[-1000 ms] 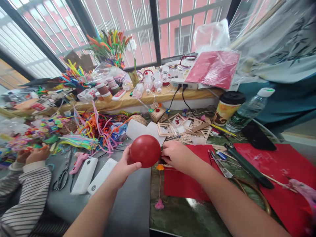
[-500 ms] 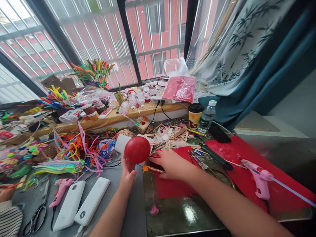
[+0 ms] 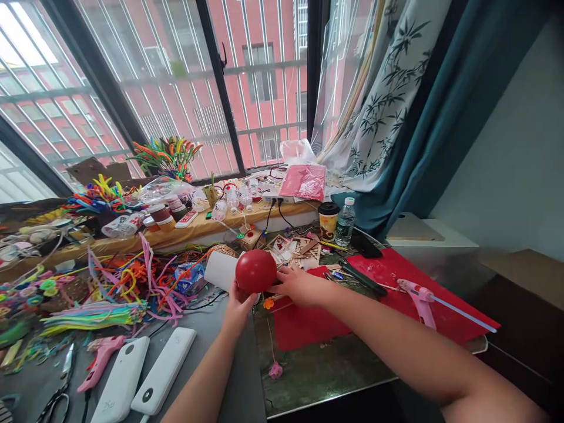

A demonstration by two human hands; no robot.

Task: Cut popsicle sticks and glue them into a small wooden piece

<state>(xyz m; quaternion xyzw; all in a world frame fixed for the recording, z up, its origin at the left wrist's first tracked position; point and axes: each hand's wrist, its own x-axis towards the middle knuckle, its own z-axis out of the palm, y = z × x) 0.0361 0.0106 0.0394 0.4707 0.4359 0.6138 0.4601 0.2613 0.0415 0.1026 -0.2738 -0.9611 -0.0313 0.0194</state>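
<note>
A round red balloon point(image 3: 256, 271) is cupped from below and the left by my left hand point(image 3: 238, 306), its fingers closed round the lower side. My right hand point(image 3: 297, 286) reaches in from the right, its fingers bent over a small wooden box point(image 3: 282, 308) just under the balloon; most of the box is hidden. An orange flower point(image 3: 268, 303) shows at the box's left side. Below it, a thin string runs down to a pink flower-like piece point(image 3: 275, 370). Red sheet point(image 3: 299, 329) lies beneath my right hand.
Left are pink glue gun point(image 3: 103, 358), two white power banks point(image 3: 165, 370), scissors point(image 3: 61, 382) and pipe cleaners point(image 3: 97, 314). Behind lie wooden scraps point(image 3: 304, 249), a paper cup point(image 3: 328, 223) and a water bottle point(image 3: 345, 223). Another pink glue gun point(image 3: 420, 299) rests on red sheet at right.
The balloon and my left hand have moved right, closer to my right hand, and now cover more of the box. The view has tilted up. A nearby person's hand at left has left view.
</note>
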